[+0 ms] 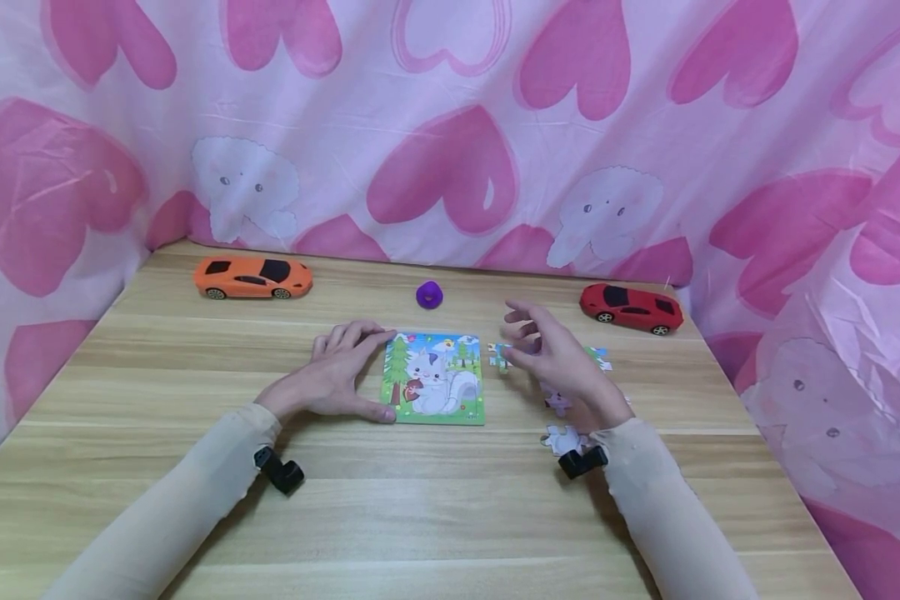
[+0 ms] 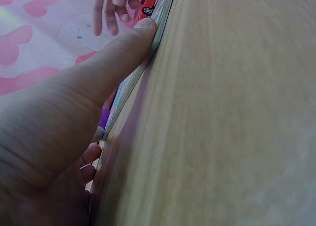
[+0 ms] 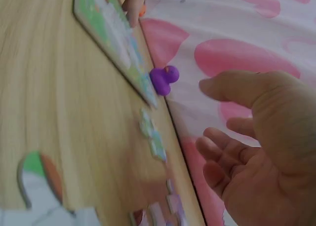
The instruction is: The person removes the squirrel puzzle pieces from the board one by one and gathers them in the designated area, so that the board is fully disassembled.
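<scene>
A square squirrel puzzle [image 1: 435, 383], showing a white squirrel among trees, lies on the wooden table. My left hand [image 1: 337, 371] holds its left side, the thumb at the near corner and the index finger at the far one. In the left wrist view the thumb [image 2: 133, 43] lies along the puzzle's edge. To the right of the puzzle, my right hand [image 1: 551, 354] is raised above several loose jigsaw pieces [image 1: 565, 440]. Its fingers are loosely bent, and the right wrist view shows nothing between them. That hand and wrist partly hide the pieces in the head view.
A purple toy duck [image 1: 429, 294] sits behind the puzzle. An orange toy car [image 1: 253, 277] stands at the back left, a red toy car [image 1: 632, 308] at the back right. Behind the table [image 1: 420, 517] hangs a pink heart-patterned curtain [image 1: 360, 117], which also lines both sides.
</scene>
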Motion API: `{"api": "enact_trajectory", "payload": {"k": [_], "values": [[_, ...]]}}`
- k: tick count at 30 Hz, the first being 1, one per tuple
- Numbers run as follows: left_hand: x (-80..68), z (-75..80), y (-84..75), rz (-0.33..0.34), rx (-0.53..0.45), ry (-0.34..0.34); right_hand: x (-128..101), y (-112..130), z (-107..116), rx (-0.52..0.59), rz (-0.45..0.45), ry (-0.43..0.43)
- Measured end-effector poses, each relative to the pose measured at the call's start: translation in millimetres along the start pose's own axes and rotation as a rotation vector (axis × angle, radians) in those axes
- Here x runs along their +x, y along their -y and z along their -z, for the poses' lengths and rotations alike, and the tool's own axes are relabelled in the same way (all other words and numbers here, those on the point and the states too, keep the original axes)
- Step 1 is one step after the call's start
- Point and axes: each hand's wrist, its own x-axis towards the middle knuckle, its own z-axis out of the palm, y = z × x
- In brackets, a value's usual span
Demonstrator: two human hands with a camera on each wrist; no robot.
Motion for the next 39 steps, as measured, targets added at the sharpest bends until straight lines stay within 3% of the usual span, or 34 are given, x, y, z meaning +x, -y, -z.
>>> {"api": "enact_trajectory", "payload": {"k": [8,16,24,31,39], "values": [[-0.4,0.1,0.3,-0.006,0.003,-0.003,1,13,-5,0.091,0.033,-0.022],[-0.3,-0.4,0.8,-0.008,0.004,-0.003,2,22,-19,0.101,0.062,0.032],[-0.8,0.9,-0.1,-0.011,-0.001,-0.006,2,19,-31,0.076,0.054,0.068],[0.0,0.2,0.3,-0.008,0.001,-0.004,1,18,-38,0.067,-0.013,0.111],[-0.1,0.0,0.7,-0.011,-0.004,-0.006,2,18,-45,0.001,-0.009,0.144]]}}
